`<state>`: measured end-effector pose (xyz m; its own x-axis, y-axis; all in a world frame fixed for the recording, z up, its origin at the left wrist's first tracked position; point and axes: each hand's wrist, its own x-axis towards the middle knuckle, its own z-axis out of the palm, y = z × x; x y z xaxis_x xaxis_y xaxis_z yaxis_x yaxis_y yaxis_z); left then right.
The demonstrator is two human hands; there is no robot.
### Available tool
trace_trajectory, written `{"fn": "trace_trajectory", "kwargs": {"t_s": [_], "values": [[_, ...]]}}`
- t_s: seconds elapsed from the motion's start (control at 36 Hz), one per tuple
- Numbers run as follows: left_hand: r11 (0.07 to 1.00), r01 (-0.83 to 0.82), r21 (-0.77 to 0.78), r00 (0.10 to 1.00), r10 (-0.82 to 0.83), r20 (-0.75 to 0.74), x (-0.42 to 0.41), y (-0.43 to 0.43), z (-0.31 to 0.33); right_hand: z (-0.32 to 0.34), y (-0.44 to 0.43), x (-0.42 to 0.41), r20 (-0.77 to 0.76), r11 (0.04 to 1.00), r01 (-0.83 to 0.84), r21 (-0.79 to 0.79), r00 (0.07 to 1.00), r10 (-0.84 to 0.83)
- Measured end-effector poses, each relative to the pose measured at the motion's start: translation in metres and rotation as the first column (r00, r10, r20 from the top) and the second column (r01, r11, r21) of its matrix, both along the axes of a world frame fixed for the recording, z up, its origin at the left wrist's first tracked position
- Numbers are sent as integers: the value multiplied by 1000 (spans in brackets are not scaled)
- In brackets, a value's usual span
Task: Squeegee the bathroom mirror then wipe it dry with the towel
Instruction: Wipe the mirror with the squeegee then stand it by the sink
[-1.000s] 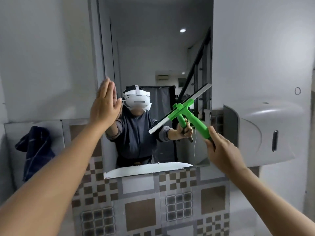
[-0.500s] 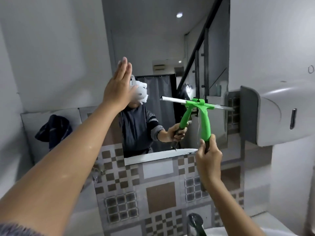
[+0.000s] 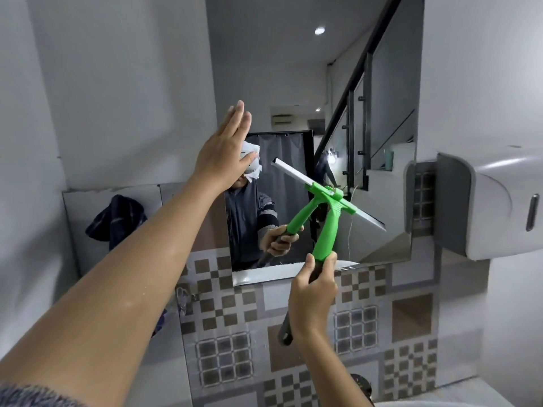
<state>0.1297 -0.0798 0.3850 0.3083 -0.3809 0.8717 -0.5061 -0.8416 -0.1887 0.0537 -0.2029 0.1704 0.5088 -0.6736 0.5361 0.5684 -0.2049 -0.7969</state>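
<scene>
The bathroom mirror (image 3: 382, 83) hangs on the wall ahead and reflects a person holding the tool. My right hand (image 3: 313, 295) is shut on the dark grip of a green squeegee (image 3: 327, 230). Its blade (image 3: 293, 172) lies against the lower part of the glass, tilted down to the right. My left hand (image 3: 224, 151) is flat with fingers straight, pressed at the mirror's left edge. A dark blue towel (image 3: 117, 220) hangs on the wall to the left of the mirror.
A white paper dispenser (image 3: 496, 204) juts from the wall right of the mirror. Patterned brown and grey tiles (image 3: 411, 315) cover the wall below. A faucet top (image 3: 363, 383) and a basin rim show at the bottom right.
The squeegee blade has turned from level to slanting down to the right. My left hand stays flat at the mirror's left edge. The camera has shifted slightly.
</scene>
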Motion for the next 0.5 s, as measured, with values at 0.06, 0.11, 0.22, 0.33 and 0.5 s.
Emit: {"fn": "trace_trajectory", "kwargs": {"t_s": [0.06,0.11,0.22,0.33,0.5], "values": [[1000,-5,4,1000,5,0,-1,1,1,-5,3,2,-10,1000,-20,-14,1000,20],[1000,-8,2,1000,8,1,-1,1,1,-10,6,3,-12,999,-25,-45,1000,24],[1000,-11,-5,1000,11,-5,-1,0,2,-11,13,-3,3,994,-3,-113,1000,3],[999,-30,-18,1000,29,-8,-3,-2,2,-16,19,-6,-18,979,-8,-203,1000,4],[995,-31,-90,999,29,-24,-5,-10,-6,-29,16,-14,-120,931,-25,-364,993,-20]]}}
